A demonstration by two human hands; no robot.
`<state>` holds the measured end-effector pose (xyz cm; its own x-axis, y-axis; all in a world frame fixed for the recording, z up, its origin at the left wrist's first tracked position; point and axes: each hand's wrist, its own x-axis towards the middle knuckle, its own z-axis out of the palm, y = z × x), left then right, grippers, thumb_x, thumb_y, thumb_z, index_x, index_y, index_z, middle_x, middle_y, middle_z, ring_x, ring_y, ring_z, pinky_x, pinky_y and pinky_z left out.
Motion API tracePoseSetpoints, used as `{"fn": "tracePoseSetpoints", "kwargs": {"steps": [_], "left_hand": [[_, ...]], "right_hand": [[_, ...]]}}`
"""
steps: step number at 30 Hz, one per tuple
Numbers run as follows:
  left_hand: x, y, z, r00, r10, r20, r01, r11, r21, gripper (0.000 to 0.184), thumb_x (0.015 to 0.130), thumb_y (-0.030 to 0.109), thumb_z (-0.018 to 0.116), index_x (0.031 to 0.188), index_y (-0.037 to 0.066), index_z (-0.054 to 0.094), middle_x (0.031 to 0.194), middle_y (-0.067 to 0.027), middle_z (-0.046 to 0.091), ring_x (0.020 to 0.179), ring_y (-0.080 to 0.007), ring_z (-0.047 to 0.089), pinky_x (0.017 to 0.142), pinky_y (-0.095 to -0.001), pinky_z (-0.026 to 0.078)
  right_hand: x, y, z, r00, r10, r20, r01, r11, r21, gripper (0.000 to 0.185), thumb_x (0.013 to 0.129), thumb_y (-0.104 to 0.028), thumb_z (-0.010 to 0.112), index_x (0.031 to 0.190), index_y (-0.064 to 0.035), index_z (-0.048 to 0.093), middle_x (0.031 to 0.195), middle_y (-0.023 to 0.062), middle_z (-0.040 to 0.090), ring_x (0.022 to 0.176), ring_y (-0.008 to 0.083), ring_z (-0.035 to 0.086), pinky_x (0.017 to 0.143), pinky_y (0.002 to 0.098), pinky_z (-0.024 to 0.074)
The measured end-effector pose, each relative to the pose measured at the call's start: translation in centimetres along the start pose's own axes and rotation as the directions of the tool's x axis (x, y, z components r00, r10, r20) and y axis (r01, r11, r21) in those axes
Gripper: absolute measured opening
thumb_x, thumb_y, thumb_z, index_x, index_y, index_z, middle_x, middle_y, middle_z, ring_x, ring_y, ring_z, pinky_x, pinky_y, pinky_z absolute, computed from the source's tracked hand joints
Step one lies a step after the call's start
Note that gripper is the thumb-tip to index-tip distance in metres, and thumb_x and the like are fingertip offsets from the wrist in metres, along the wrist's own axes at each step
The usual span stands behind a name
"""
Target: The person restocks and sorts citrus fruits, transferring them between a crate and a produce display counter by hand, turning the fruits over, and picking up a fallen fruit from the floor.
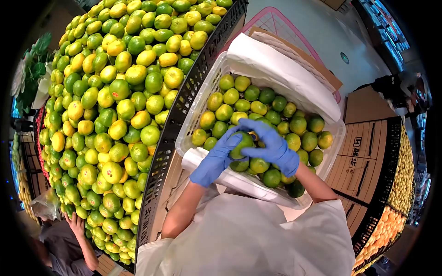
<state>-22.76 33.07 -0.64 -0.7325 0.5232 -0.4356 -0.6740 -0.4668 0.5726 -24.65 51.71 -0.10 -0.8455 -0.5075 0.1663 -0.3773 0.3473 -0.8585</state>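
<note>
Both my hands wear blue gloves and meet above a white plastic crate (pixel 184 133) of green and yellow citrus fruit. My left hand (pixel 216 158) has its fingers round a green citrus fruit (pixel 240 146). From the other side, my right hand (pixel 272 146) reaches over with its fingers bent, its fingertips at the same fruit. White paper (pixel 281 69) lines the crate and is folded out over its far and near edges. More loose fruit lies under and around my hands.
A large heap of green-yellow citrus (pixel 110 129) rises at the left behind a black slatted edge (pixel 161 152). A pink basket (pixel 276 23) stands beyond the crate. Another person's hand (pixel 76 224) touches the heap at lower left. Orange fruit (pixel 380 232) is at lower right.
</note>
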Motion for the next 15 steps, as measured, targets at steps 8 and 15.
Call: {"fn": "tracePoseSetpoints", "kwargs": {"steps": [8, 15], "left_hand": [[-1.4, -0.3, -2.1, 0.994, 0.057, -0.093, -0.094, 0.879, -0.468, 0.061, 0.091, 0.039, 0.054, 0.137, 0.004, 0.032, 0.132, -0.023, 0.042, 0.115, -0.033, 0.052, 0.091, -0.0419, 0.051], [-1.8, -1.5, -2.3, 0.992, 0.11, -0.069, -0.13, 0.821, -0.556, 0.071, 0.087, 0.046, 0.057, 0.138, 0.007, 0.027, 0.137, -0.015, 0.041, 0.123, -0.0343, 0.043, 0.098, -0.0529, 0.043]], "right_hand": [[-1.6, 8.3, 0.4, 0.983, 0.175, -0.05, -0.169, 0.771, -0.614, 0.066, 0.074, -0.024, 0.071, 0.131, -0.0085, 0.042, 0.117, 0.0215, 0.049, 0.103, 0.0364, 0.051, 0.085, 0.0405, 0.0463], [-1.3, 2.4, 1.6, 0.943, 0.246, -0.225, -0.263, 0.964, -0.049, 0.072, 0.071, -0.025, 0.074, 0.129, -0.0014, 0.04, 0.121, 0.02, 0.047, 0.109, 0.0334, 0.051, 0.092, 0.0408, 0.0427]]}}
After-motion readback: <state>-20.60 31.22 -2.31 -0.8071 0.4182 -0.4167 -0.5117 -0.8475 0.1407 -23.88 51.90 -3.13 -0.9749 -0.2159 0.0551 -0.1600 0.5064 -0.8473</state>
